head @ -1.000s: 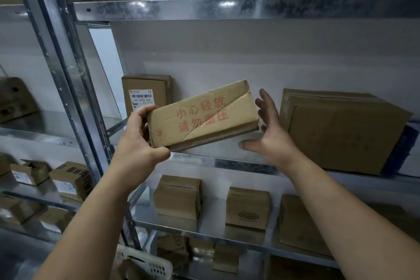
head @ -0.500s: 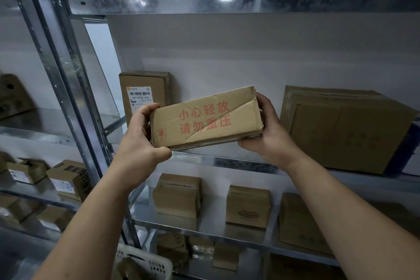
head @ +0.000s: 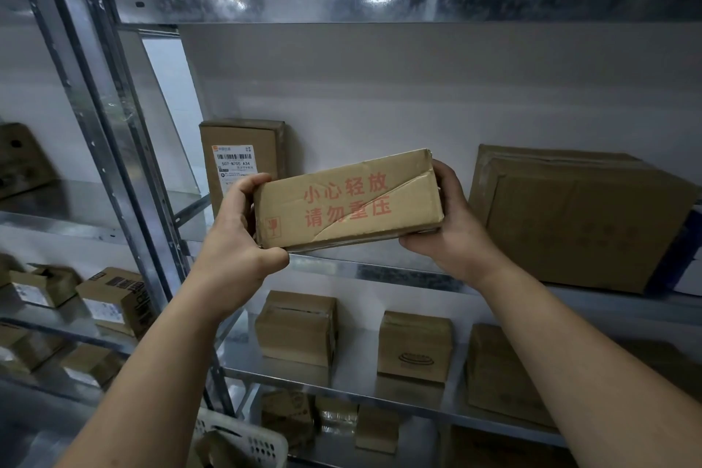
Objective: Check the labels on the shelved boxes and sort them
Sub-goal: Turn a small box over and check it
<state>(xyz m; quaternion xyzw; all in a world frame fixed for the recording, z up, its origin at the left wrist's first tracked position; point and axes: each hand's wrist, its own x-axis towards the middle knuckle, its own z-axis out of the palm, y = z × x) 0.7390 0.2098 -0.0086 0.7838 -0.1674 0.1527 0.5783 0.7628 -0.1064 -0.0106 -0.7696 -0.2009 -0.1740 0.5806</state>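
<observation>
I hold a long flat cardboard box [head: 347,199] with red printed characters in front of the middle shelf, tilted up to the right. My left hand [head: 237,232] grips its left end, thumb underneath. My right hand [head: 450,224] grips its right end, fingers curled round the back. Behind it on the shelf an upright box with a white barcode label [head: 237,156] leans against the wall. A large plain box [head: 569,217] lies to the right.
The metal shelf edge [head: 380,270] runs just below the held box. Several small boxes [head: 298,329] stand on the lower shelf. A steel upright [head: 114,148] rises at left, with more boxes [head: 114,300] on the neighbouring rack. A white perforated basket [head: 243,441] sits at bottom.
My right hand, open beside the box a second ago, now grips its right end. The box has levelled slightly and shifted a little right.
</observation>
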